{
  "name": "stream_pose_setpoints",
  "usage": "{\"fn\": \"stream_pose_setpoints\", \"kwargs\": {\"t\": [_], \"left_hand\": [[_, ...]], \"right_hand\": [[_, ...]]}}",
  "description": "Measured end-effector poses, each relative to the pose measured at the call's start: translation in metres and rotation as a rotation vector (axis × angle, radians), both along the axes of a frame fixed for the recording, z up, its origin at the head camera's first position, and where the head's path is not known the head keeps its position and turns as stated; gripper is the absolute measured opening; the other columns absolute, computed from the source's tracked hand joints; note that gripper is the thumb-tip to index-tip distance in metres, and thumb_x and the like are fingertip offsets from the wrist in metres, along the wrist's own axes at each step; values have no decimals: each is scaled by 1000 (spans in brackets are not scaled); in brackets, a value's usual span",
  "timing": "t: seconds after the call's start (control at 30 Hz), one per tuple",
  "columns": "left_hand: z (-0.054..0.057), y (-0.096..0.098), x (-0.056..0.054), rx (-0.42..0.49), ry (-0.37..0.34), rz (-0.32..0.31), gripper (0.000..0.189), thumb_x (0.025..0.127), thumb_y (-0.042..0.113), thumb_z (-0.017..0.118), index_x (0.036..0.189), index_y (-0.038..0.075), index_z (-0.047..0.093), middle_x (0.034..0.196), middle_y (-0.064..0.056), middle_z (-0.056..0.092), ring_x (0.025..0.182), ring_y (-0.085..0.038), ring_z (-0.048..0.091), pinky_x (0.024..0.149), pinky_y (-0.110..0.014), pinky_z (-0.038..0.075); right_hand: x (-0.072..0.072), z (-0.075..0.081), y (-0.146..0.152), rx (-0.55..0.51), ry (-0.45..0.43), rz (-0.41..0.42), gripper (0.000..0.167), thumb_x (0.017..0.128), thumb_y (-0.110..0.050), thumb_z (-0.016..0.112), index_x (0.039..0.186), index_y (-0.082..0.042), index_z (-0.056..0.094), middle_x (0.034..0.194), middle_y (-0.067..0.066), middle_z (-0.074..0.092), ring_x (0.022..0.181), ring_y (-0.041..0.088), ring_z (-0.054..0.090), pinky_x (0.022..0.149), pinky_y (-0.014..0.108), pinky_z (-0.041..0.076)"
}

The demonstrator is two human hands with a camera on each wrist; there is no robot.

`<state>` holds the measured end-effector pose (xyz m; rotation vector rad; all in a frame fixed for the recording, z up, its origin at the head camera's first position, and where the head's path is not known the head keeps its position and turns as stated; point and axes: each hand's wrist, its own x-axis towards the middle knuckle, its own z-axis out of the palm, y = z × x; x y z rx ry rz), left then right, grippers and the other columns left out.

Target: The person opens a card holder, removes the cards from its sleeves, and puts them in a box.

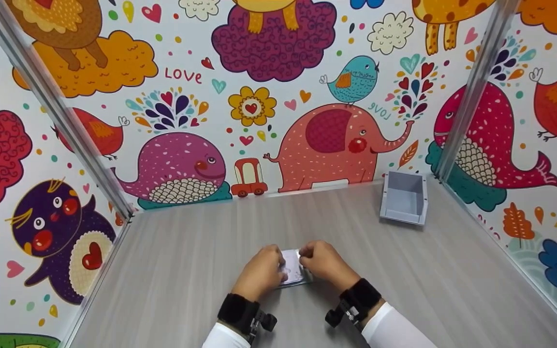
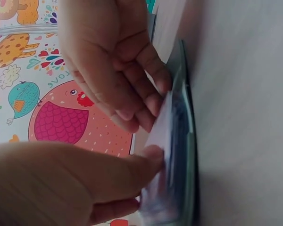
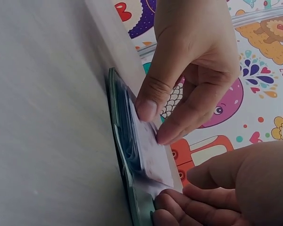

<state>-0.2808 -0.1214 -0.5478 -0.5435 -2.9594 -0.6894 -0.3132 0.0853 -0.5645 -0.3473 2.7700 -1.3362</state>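
Observation:
A small card holder with a green cover and a stack of clear plastic sleeves lies on the table between both hands. Whitish printed paper shows in its top sleeve. From its left side, my left hand holds the sleeves, its thumb on the top face and a finger at the far edge. On the opposite side, the curled fingers of my right hand pinch the edge of a clear sleeve near the upper right corner. Several right fingers lie along the cover's edge in the right wrist view.
A grey plastic bin stands at the back right of the wood-grain table. Walls with printed animals close off the back and both sides, with metal posts at the corners. Each wrist wears a black camera strap.

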Motion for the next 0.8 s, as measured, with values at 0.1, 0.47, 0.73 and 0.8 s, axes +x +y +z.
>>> {"fn": "stream_pose_setpoints", "kwargs": {"t": [0.1, 0.47, 0.73, 0.8], "left_hand": [[-1, 2, 0, -7, 3, 4, 22, 89, 12, 94, 102, 1, 81, 104, -4, 70, 98, -22, 70, 93, -44, 61], [-2, 6, -1, -38, -4, 37, 20, 89, 10, 94, 102, 1, 82, 101, -3, 68, 91, -18, 62, 88, -41, 59], [-1, 8, 0, -35, 5, 42, 19, 88, 8, 95, 97, 1, 80, 99, -4, 67, 86, -16, 60, 84, -40, 59], [-1, 8, 0, -38, 4, 44, 19, 88, 8, 95, 94, 2, 78, 97, -3, 66, 85, -15, 59, 84, -39, 59]], "right_hand": [[0, -2, 0, -38, -19, -5, 15, 92, -3, 78, 106, 2, 82, 95, 10, 83, 78, 13, 68, 73, 31, 60], [0, -4, -4, -128, -52, -13, 31, 91, -2, 77, 120, 8, 80, 96, 11, 82, 78, 13, 66, 69, 25, 55], [-2, -15, -5, -152, 12, -12, 43, 84, 0, 69, 122, 15, 79, 78, 0, 71, 64, 9, 58, 57, 22, 46], [-2, -15, -4, -156, 17, -20, 42, 83, 0, 68, 120, 15, 80, 78, 0, 71, 61, 8, 57, 53, 21, 44]]}}
